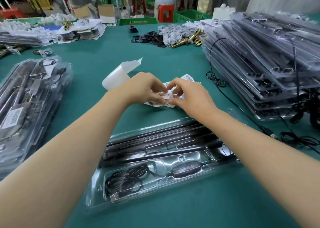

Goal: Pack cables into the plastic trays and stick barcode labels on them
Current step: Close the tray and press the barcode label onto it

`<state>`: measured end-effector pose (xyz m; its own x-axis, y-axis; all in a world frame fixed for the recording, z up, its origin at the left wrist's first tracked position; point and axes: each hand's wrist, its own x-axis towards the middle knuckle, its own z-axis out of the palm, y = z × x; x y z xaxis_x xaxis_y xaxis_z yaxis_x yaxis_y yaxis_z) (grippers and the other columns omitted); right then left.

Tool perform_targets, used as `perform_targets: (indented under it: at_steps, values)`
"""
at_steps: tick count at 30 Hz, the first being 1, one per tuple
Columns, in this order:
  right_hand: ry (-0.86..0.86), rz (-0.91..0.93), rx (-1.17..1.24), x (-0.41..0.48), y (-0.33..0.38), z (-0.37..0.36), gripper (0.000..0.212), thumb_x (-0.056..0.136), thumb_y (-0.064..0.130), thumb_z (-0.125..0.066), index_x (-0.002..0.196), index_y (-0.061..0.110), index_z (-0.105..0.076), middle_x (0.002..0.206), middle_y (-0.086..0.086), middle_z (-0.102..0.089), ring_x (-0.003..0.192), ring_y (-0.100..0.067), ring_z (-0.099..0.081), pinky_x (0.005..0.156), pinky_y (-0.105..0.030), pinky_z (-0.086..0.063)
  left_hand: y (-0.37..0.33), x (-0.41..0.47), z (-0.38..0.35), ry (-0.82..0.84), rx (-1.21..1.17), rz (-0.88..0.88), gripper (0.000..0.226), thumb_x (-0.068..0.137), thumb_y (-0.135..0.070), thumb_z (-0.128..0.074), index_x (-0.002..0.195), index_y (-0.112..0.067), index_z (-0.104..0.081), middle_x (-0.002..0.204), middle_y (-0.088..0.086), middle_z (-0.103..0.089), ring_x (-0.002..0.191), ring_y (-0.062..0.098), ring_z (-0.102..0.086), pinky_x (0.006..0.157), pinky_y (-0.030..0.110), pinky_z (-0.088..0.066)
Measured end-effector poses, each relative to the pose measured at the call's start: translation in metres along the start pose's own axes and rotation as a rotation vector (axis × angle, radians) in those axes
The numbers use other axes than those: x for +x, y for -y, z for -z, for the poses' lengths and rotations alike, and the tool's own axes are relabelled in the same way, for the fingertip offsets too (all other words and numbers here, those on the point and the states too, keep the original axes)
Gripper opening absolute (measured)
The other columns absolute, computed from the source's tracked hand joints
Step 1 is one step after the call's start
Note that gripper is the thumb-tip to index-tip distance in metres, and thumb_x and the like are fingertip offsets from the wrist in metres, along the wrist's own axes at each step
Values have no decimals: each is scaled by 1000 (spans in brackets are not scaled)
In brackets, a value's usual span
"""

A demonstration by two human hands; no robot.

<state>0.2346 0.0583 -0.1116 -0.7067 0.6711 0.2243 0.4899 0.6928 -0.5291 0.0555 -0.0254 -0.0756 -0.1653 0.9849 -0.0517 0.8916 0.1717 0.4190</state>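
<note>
A clear plastic tray (121, 198) lies in front of me on the green table, with a coiled black USB cable (128, 179) in its near compartment and dark bars along its far side. Beyond it lies a strip of white barcode labels (187, 78). My left hand (143, 87) and my right hand (188, 96) meet over the strip, and the fingertips of both pinch the labels at their near end. The label part under the fingers is mostly hidden.
Curled white backing paper (121, 72) lies behind my left hand. A stack of packed trays (31, 98) sits at the left, a taller pile of trays (268, 58) at the right, with loose black cables (216, 78) beside it. Brass and black hardware parts (173, 37) lie farther back.
</note>
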Motion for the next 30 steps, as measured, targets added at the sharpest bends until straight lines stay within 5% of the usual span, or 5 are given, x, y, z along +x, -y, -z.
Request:
perform_targets:
  at_steps: [12, 16, 23, 30]
  values:
    - [-10, -16, 11, -2, 0, -3, 32, 86, 31, -80, 112, 36, -63, 103, 13, -70, 102, -13, -65, 95, -46, -50, 5, 2, -1, -79, -1, 2, 22, 91, -34, -76, 113, -33, -78, 109, -12, -77, 99, 6, -66, 86, 23, -49]
    - [-22, -18, 21, -3, 0, -4, 32, 86, 31, -80, 111, 35, -60, 101, 13, -70, 101, -14, -65, 94, -46, -50, 0, 0, -1, -20, 39, -12, 46, 82, -51, -80, 125, -35, -72, 118, -10, -75, 110, 9, -67, 98, 36, -52]
    - [-46, -18, 39, -4, -2, -5, 34, 85, 32, -81, 110, 32, -58, 96, 15, -67, 97, -14, -65, 92, -45, -51, 0, 2, -2, -44, -8, 3, 30, 85, -44, -80, 114, -34, -77, 107, -12, -77, 103, 7, -68, 98, 35, -52]
    - [-37, -3, 30, -4, -1, -5, 35, 86, 30, -81, 112, 38, -59, 97, 14, -68, 98, -13, -65, 93, -44, -50, 4, 0, 2, 5, -69, -17, 28, 100, -35, -65, 126, -30, -72, 122, -14, -72, 111, 7, -63, 100, 26, -45]
